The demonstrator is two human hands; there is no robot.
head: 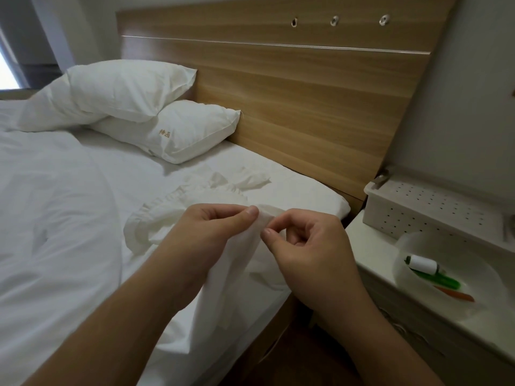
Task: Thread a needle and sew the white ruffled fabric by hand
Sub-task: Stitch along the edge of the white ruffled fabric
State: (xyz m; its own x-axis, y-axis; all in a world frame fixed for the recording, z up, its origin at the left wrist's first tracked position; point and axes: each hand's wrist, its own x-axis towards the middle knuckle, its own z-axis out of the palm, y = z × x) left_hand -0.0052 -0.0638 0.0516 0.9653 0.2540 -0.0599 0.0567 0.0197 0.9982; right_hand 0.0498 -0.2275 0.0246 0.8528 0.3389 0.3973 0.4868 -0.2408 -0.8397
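- Here we face the bed [69, 218], its wooden headboard [306, 87] behind two stacked pillows [156, 112].
- The white ruffled fabric [172, 215] lies on the sheet near the bed's edge, one fold lifted.
- Our left hand [211, 229] pinches that fold, thumb over curled fingers.
- Our right hand [309, 246] pinches the same fold just beside; no needle shows.
- On the nightstand [370, 254] we see a perforated box [423, 210], and a bowl [446, 277] holding a thread spool [423, 264].
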